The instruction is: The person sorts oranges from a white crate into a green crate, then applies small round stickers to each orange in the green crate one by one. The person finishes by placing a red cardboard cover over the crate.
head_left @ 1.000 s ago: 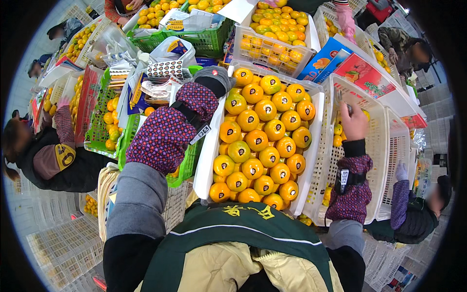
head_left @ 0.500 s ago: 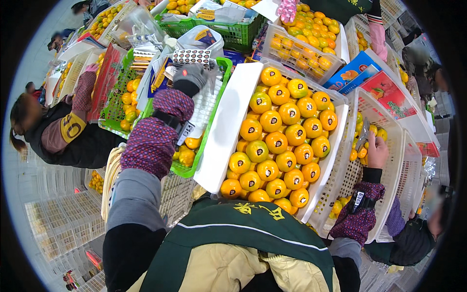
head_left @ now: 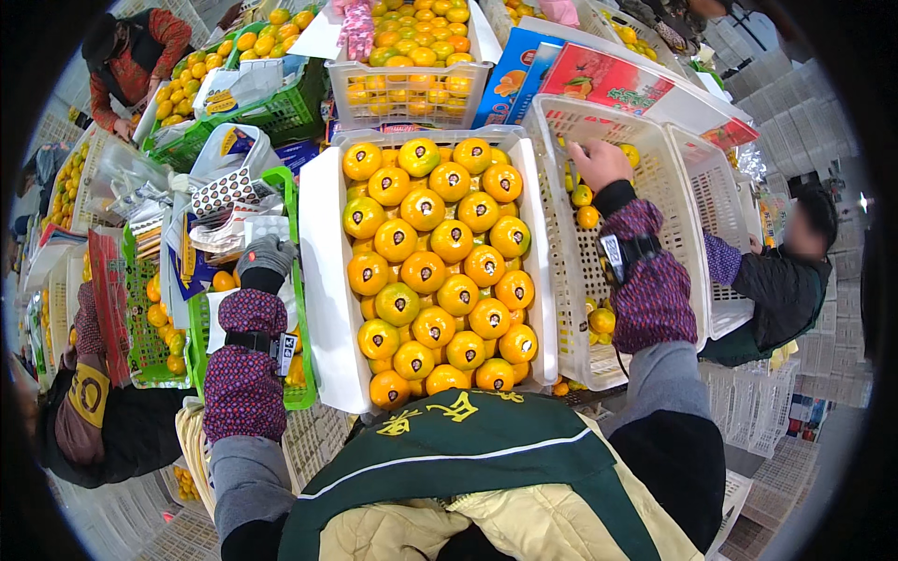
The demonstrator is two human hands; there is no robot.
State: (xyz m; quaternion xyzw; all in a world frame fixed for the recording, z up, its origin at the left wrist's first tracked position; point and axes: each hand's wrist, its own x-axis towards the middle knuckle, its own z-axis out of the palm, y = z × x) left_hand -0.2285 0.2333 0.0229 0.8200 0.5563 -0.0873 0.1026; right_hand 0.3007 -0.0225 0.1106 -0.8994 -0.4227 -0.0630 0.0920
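Note:
My left hand (head_left: pixel 269 254), in a grey glove, is at the right side of a green crate (head_left: pixel 309 374), over a white dotted sheet (head_left: pixel 267 227). Its fingers are curled; whether they grip the sheet is unclear. Bare and curled, my right hand (head_left: pixel 601 166) is inside a white perforated crate (head_left: pixel 561 309), near a few small oranges (head_left: pixel 586 217). Anything in those fingers is hidden. Between my hands stands an open white box (head_left: pixel 327 309) of glossy oranges (head_left: pixel 424 209) in rows, many with a small dark round sticker.
Beyond the box, another crate (head_left: pixel 412 98) holds oranges, with a pink patterned glove (head_left: pixel 355 33) beside it. Red and blue printed cartons (head_left: pixel 608 79) lean behind the right crate. Sticker sheets (head_left: pixel 224 194) lie in the green crate. A co-worker (head_left: pixel 786 271) sits at right.
My view has turned, shifting the box left. My left hand has drawn back toward me. My right hand has moved farther into the crate; the grey clippers it held are out of sight.

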